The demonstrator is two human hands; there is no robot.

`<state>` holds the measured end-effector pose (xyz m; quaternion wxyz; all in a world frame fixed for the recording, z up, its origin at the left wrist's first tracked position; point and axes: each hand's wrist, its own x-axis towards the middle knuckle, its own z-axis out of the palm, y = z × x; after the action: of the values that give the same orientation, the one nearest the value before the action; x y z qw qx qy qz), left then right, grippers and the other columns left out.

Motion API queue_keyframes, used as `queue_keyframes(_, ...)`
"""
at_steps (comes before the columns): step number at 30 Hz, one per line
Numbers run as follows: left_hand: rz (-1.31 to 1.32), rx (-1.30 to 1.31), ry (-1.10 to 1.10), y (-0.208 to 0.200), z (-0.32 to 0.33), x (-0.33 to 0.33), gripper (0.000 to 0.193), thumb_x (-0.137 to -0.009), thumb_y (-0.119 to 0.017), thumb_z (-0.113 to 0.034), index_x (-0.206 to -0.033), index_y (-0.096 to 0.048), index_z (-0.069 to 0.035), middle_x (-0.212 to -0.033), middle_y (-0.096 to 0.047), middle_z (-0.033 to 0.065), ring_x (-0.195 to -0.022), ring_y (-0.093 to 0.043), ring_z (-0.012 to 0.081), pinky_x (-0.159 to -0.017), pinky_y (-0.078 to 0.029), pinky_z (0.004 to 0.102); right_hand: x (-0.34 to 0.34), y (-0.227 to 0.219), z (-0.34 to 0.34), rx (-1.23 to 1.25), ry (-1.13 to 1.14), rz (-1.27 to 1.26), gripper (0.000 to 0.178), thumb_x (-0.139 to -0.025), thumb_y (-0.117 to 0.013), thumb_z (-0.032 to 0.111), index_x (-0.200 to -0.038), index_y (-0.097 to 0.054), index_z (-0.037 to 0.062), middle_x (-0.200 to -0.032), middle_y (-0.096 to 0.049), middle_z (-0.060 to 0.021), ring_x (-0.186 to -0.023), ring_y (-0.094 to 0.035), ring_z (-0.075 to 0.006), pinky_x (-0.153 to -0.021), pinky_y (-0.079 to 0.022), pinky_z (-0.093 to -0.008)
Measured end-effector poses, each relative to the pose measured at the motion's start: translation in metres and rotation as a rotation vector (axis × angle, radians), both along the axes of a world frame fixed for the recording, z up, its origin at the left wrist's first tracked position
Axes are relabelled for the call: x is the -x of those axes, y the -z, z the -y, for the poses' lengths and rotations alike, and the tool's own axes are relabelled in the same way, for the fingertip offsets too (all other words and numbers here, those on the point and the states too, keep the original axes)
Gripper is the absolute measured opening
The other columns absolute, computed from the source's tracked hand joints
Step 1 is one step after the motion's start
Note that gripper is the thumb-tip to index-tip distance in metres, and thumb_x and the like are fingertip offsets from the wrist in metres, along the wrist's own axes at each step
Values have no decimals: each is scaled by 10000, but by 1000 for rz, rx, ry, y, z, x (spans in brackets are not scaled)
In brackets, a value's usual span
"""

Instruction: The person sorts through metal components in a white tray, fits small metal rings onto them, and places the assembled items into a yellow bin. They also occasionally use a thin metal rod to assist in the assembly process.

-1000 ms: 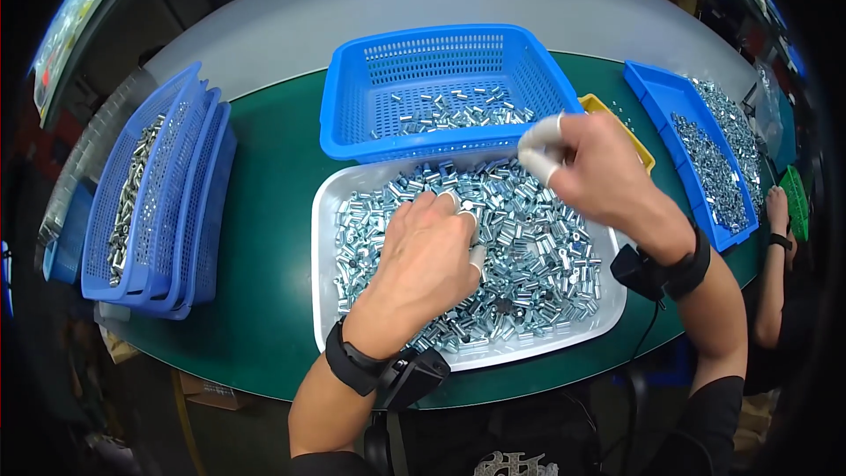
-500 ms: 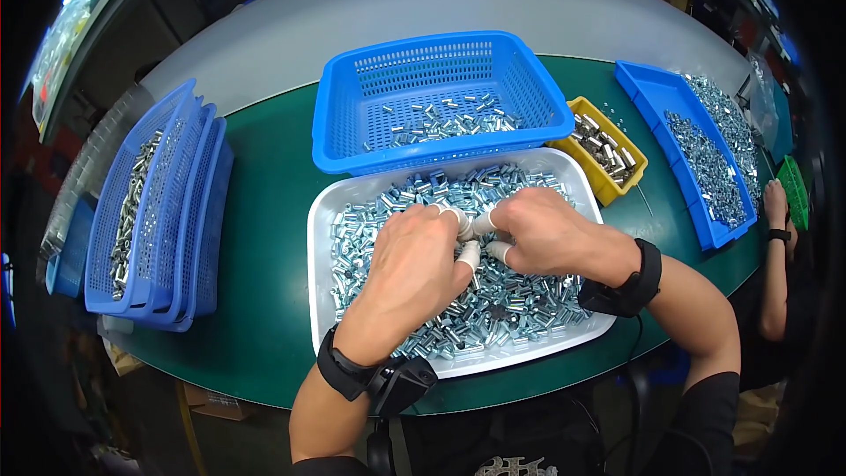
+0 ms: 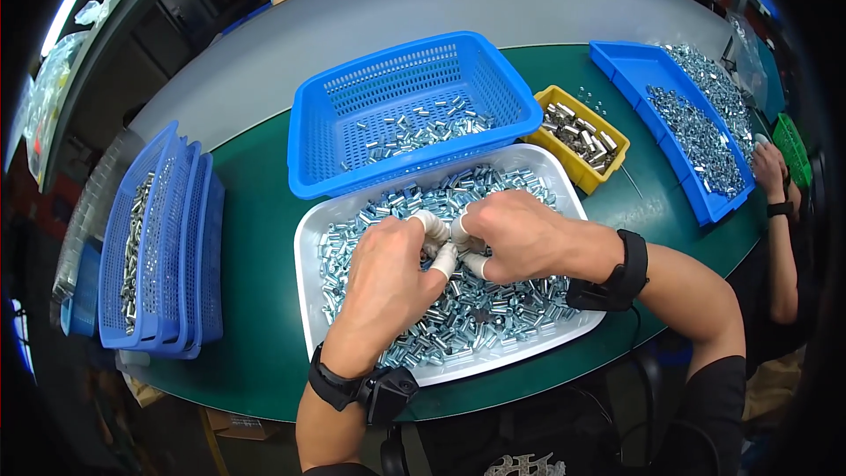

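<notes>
Both hands: left hand [image 3: 388,278], right hand [image 3: 520,234] knuckles-up, fingertips pinching metal sleeves [image 3: 493,317] over white tray [image 3: 308,256].

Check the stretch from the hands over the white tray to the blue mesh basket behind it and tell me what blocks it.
Nothing visible does. The left hand and right hand meet over the small metal sleeves in the white tray. The blue mesh basket sits directly behind the tray, open-topped; only its near wall rises between them.
</notes>
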<state>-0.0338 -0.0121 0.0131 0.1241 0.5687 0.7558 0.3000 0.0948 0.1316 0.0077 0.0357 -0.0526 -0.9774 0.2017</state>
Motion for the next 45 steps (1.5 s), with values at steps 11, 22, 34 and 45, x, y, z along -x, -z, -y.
queue_keyframes(11, -36, -220, 176, 2, -2, -6, 155, -746, -780, -60, -885, -712, -58, -784, -673, 81, -757, -613, 250, -681, -488, 364, -27, 9, 5, 906, 331, -175, 119, -729, -777, 27, -798, -687, -10, -713, -674, -41, -652, -611, -84, -609, -491, -250)
queue_keyframes(22, 0, -220, 260, 0, -2, -7, 203, -711, -802, -48, -902, -744, -80, -808, -683, 69, -769, -609, 254, -704, -471, 356, -39, 22, 1, 1204, 357, -67, 127, -787, -761, 6, -890, -686, 12, -819, -673, -17, -713, -616, -63, -607, -505, -219)
queue_keyframes(34, 59, -219, 304, 1, 0, -10, 215, -739, -792, -63, -947, -743, -70, -833, -678, 74, -789, -598, 261, -709, -470, 366, -47, 18, 1, 1402, 381, -97, 141, -835, -719, 6, -969, -677, -5, -835, -694, -59, -687, -653, -97, -549, -539, -226)
queue_keyframes(45, 114, -257, 347, 0, -4, -11, 195, -784, -740, -28, -976, -729, -63, -836, -667, 82, -779, -596, 263, -709, -474, 372, -55, 10, -1, 1486, 406, -81, 144, -847, -724, 26, -986, -713, -9, -838, -704, -75, -620, -639, -101, -539, -522, -238)
